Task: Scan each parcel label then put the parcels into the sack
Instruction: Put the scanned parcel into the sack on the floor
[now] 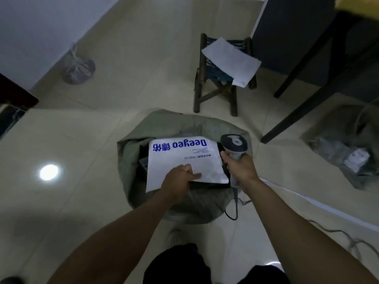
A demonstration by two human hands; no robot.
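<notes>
The small print beneath the blue lettering on the white parcel [184, 160] is too fine to read. That parcel covers most of the mouth of the sack [164, 124], and the dark things under it cannot be made out. The left hand [176, 185] hides part of the parcel's near edge. The right hand [240, 167] wraps the grip of the scanner [233, 143], whose window faces away. Its cable [236, 199] passes out of sight behind the right forearm. Far right, the desk [297, 115] is cut off by the edge, only legs and a corner showing. The tied bag [79, 68] far left and the clear bag [344, 156] on the right are blurred, their contents unclear.
</notes>
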